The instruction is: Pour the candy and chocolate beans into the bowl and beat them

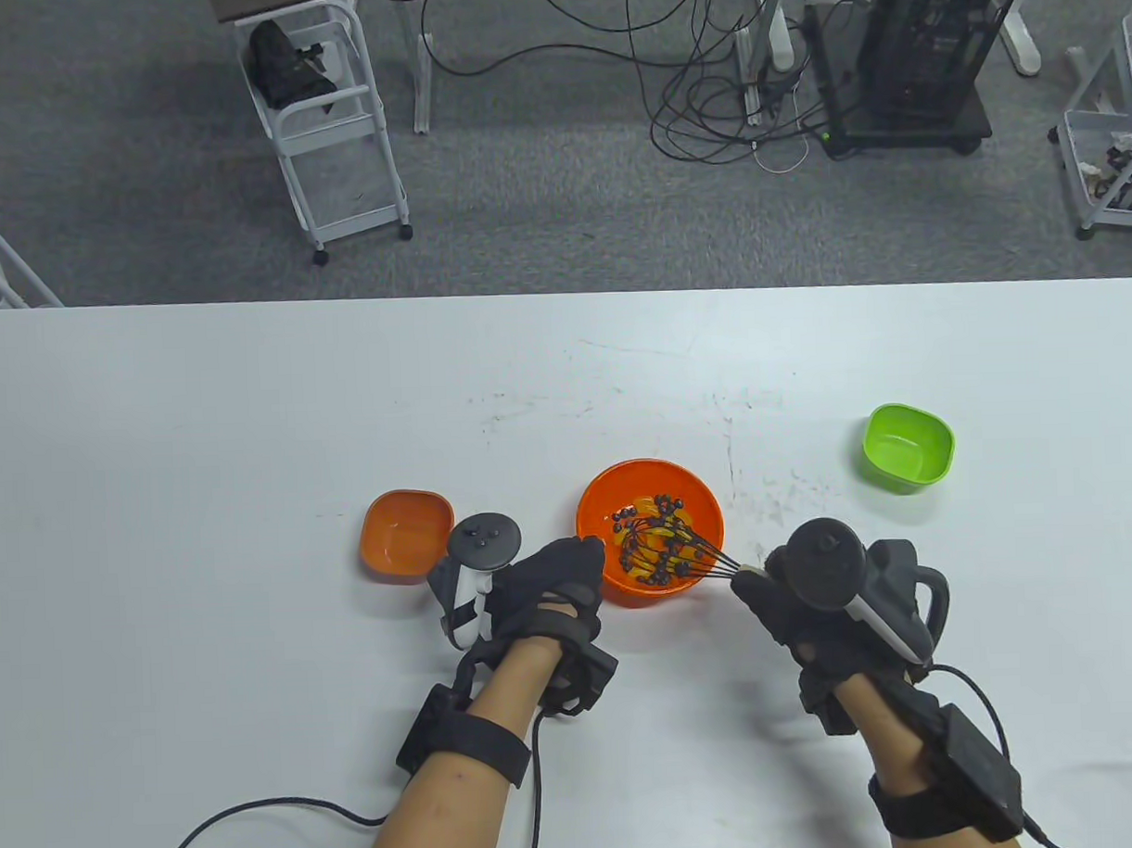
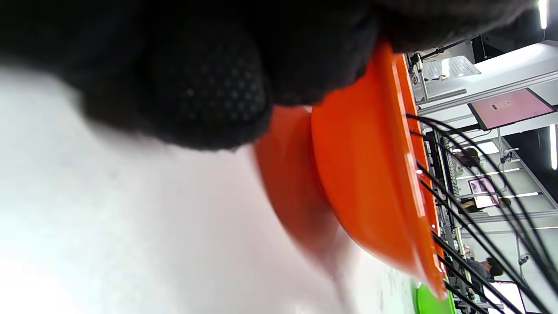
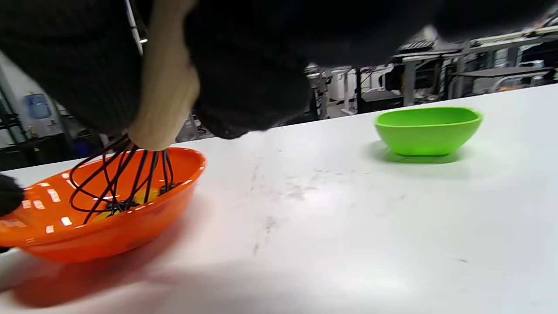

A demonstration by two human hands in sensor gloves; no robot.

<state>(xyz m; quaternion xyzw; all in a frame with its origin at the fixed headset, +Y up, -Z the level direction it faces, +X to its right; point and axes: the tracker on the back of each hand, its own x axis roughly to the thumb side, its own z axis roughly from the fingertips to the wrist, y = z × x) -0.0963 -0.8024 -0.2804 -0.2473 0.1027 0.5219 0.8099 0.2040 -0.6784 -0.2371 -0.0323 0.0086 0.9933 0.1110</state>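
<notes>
The round orange bowl [image 1: 601, 511] sits at the table's middle front and holds dark chocolate beans [image 1: 662, 506] mixed with yellow candy. My left hand [image 1: 580, 563] grips the bowl's near-left rim; in the left wrist view its gloved fingers [image 2: 205, 87] lie against the bowl's outer wall [image 2: 362, 174]. My right hand [image 1: 762, 589] grips the wooden handle [image 3: 165, 100] of a black wire whisk [image 1: 682, 548]. The whisk slants in from the right, and its wires [image 3: 122, 179] stand down among the beans inside the bowl [image 3: 109, 235].
A small orange square dish [image 1: 405, 536] lies empty just left of my left hand. A green square dish [image 1: 907, 447], also empty, stands to the right of the bowl [image 3: 429, 128]. The table's far edge borders a floor with carts and cables.
</notes>
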